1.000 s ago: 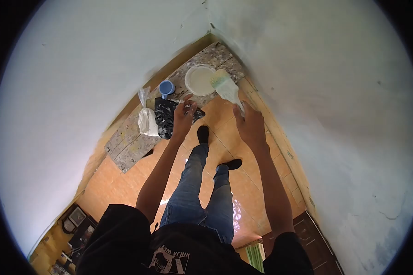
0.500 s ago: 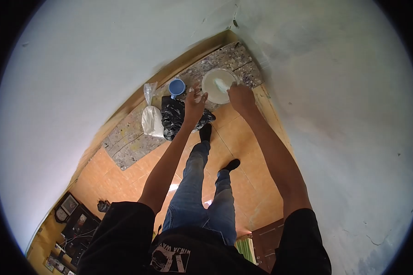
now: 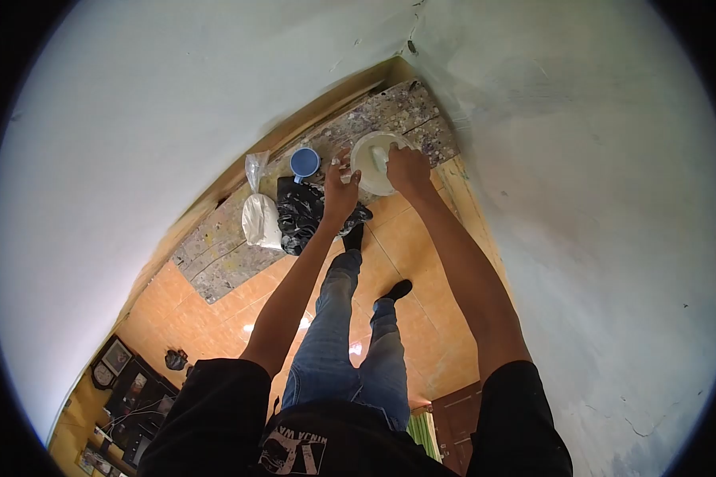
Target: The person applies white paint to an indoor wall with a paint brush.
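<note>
A round whitish tub [image 3: 361, 178] stands near the far end of a paint-spattered plank. My right hand [image 3: 408, 171] is closed over its right side, fingers around something I cannot make out. A pale, blade-like shape [image 3: 379, 159] shows inside the tub by those fingers. Against the tub's left rim is my left hand [image 3: 341, 189], its fingers apart and the thumb right at the rim. A blue mug [image 3: 305, 163] sits just left of that hand. Below the mug lies a crumpled black plastic bag [image 3: 297, 211] with white smears, partly behind my left wrist.
A clear bag of white powder [image 3: 260, 222] rests on the plank [image 3: 215, 266] beside the black bag. Pale walls meet in a corner behind the tub. My feet are on the orange tiled floor [image 3: 422, 238]. Electronics with cables [image 3: 139, 397] stand at lower left.
My right hand has shifted slightly left and down over the tub, and the pale shape inside has moved with it. My left hand stays by the rim. The whole view has tilted slightly.
</note>
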Tool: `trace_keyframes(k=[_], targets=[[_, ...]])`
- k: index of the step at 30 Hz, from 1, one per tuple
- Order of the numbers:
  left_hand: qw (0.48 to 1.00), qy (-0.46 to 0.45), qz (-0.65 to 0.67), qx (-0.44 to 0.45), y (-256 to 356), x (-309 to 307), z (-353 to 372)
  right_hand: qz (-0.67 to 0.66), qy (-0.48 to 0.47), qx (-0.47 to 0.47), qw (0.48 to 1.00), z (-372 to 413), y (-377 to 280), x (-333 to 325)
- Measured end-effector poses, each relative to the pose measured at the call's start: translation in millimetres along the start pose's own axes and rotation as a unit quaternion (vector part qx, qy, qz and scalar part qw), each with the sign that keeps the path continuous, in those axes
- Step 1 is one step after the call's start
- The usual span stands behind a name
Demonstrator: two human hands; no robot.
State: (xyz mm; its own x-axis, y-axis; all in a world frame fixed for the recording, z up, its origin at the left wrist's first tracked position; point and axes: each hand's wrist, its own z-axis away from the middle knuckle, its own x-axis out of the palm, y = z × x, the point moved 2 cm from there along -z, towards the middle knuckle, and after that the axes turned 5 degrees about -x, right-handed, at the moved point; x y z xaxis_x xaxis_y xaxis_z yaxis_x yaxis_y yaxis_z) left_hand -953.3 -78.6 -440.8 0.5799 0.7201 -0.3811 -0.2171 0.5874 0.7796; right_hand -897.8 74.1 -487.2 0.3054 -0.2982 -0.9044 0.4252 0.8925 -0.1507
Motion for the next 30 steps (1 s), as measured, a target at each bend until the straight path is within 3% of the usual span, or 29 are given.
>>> trace_keyframes(k=[3,7,11,22,25,30], targets=[[0.997,0.030,-0.077,-0.015,13,-5,6,0.004,0.008,0.003,1.000,-1,-1,8],[0.994,0.044,-0.015,0.098,1,-4,-4,0.006,0.038,-0.001,0.999,-3,-6,10],[0.989,0.042,-0.136,0.028,18,-12,5,-0.031,0.031,0.021,0.999,-7,-11,8],[0.998,0.017,0.007,0.055,-5,0,-6,-0.021,0.041,0.043,0.998,-13,-14,12],[0.994,0.040,-0.011,0.101,-12,1,-10,-0.039,0.042,0.047,0.997,-14,-13,12],[0.994,0.029,-0.103,0.014,10,-5,0,-0.043,0.019,0.054,0.997,-17,-11,12]])
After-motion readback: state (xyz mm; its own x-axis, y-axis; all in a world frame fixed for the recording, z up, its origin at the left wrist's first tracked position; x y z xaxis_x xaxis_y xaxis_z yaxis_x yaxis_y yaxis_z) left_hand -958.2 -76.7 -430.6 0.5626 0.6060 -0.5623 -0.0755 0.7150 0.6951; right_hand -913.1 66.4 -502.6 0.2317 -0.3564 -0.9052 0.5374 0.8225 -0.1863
